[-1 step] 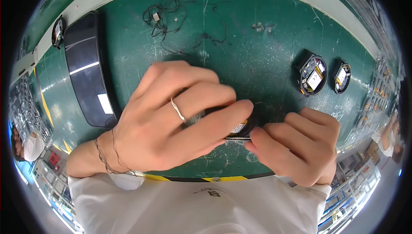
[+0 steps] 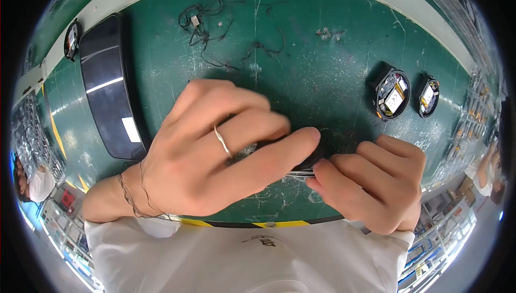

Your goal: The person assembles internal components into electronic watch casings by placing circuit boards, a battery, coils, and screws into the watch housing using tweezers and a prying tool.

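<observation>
Low in the middle of the table, my left hand [image 2: 215, 148] curls round a dark, round watch case [image 2: 310, 160]. Its fingers hide most of that case. A ring and a thin dark cord bracelet are on this hand. My right hand [image 2: 371, 183] is closed at the case's right side, thumb and forefinger pinching a thin shiny metal strip [image 2: 300, 174], perhaps a tool; its ends are hidden by my hands. Two opened watch cases, a larger one [image 2: 394, 98] and a smaller-looking one [image 2: 428, 97], lie to the right with their inner parts showing.
A long glossy black panel [image 2: 110, 89] lies at the left, with another opened watch case [image 2: 72, 40] beyond it. Tangled black cables [image 2: 201, 30] and small bits [image 2: 328, 34] lie at the back of the green table [image 2: 301, 73]. Yellow-black tape [image 2: 279, 224] marks the near edge.
My left hand has shifted slightly, its forefinger tip a little to the right. The pale label on the held case, visible before, is now hidden. My right hand stays in place.
</observation>
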`<act>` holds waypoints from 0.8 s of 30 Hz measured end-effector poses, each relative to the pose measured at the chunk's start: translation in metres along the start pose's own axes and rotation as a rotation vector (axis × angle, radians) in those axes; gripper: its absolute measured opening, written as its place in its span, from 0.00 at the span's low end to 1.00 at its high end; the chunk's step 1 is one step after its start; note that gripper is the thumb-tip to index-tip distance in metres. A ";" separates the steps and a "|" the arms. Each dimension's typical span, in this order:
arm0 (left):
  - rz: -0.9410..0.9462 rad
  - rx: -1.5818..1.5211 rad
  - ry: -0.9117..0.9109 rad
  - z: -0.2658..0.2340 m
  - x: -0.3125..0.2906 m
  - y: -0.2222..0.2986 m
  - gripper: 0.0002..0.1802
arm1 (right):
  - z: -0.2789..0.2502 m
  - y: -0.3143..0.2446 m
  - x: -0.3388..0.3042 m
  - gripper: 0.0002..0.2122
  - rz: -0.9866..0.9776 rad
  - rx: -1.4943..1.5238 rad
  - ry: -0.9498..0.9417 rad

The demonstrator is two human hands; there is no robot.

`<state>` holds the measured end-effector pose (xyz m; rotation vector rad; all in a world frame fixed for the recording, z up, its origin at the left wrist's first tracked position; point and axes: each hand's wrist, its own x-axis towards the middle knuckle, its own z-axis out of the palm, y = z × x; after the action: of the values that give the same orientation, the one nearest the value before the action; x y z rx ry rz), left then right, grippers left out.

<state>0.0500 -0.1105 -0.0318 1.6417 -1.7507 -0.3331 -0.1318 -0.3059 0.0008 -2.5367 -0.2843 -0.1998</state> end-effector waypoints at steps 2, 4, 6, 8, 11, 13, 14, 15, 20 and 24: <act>0.023 0.008 0.040 0.003 -0.002 0.002 0.27 | 0.000 -0.001 0.000 0.16 0.006 -0.007 0.006; 0.026 0.004 0.048 0.004 -0.003 0.002 0.27 | 0.000 -0.001 0.001 0.16 0.013 -0.014 0.012; 0.030 -0.001 0.055 0.004 -0.004 0.001 0.26 | 0.003 -0.002 0.002 0.15 0.023 -0.020 0.045; 0.046 0.020 0.069 0.005 -0.003 0.001 0.25 | 0.003 -0.001 0.003 0.15 0.011 -0.022 0.048; 0.040 0.015 0.080 0.007 -0.002 0.001 0.25 | 0.004 0.000 0.003 0.14 -0.004 -0.026 0.062; 0.035 0.013 0.081 0.007 -0.002 0.002 0.25 | 0.005 0.001 0.002 0.14 -0.010 -0.028 0.072; 0.032 0.014 0.079 0.007 -0.002 0.002 0.26 | 0.006 0.001 0.002 0.14 -0.024 -0.037 0.087; 0.031 0.013 0.081 0.007 -0.002 0.002 0.26 | 0.007 0.002 0.002 0.13 -0.039 -0.046 0.102; 0.034 0.010 0.071 0.007 -0.002 0.002 0.27 | 0.008 0.000 0.001 0.13 -0.043 -0.043 0.110; 0.029 0.005 0.068 0.006 -0.002 0.003 0.27 | 0.007 0.000 0.001 0.13 -0.040 -0.042 0.098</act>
<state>0.0437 -0.1100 -0.0350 1.6106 -1.7245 -0.2564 -0.1306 -0.3017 -0.0051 -2.5542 -0.2955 -0.3479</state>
